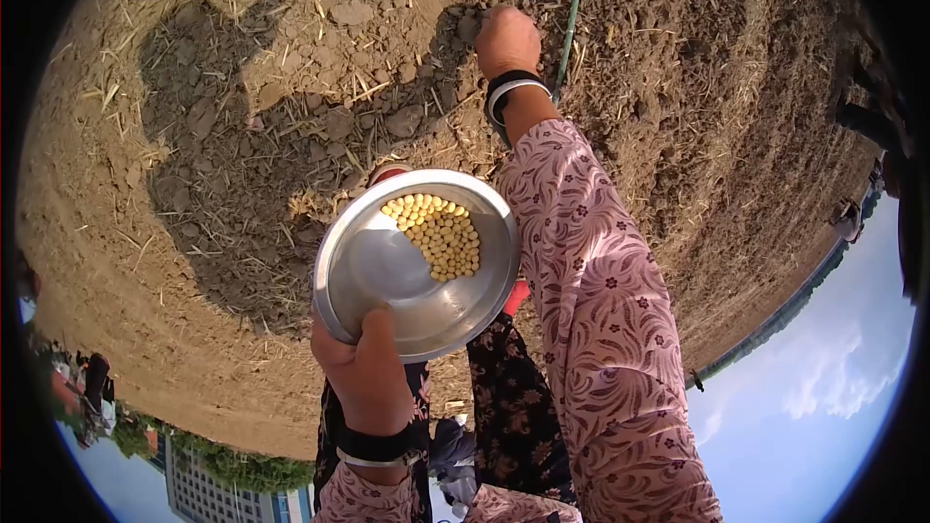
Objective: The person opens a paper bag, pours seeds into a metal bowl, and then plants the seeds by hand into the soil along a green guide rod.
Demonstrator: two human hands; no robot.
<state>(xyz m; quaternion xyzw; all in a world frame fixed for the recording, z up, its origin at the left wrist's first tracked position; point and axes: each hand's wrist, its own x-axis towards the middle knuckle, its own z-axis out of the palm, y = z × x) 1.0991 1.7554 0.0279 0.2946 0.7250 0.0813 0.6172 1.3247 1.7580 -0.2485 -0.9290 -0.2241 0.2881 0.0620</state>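
Left hand gripped near rim of metal bowl; light, rigid, slippery. Loose seeds could spill. Right hand closed, fingertips against soil, contents unclear.

Beneath you lies tilled ground, brown and dry, filling the view from nine o'clock round to three. Clods of soil sit on it toward twelve o'clock, with more lumps near the centre. Bits of straw lie scattered across it, thickest at ten o'clock. A thin green cord runs over the soil at one o'clock. Your shadow falls on the earth around ten o'clock.
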